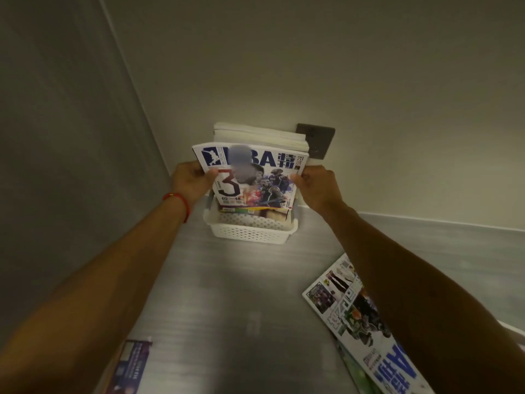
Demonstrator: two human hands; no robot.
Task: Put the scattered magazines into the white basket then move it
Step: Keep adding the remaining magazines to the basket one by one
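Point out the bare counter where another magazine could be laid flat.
Bare steel runs from the white basket toward the camera, bordered by the purple magazine near-left and the magazine pile right. Crowded: the basket, where both hands hold a magazine.

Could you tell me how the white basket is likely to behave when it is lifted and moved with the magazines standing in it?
The white basket looks shallow, and the magazines stand well above its rim, so the load is probably top-heavy and may tip. Its perforated plastic walls might flex. On the smooth steel counter it would likely slide easily.
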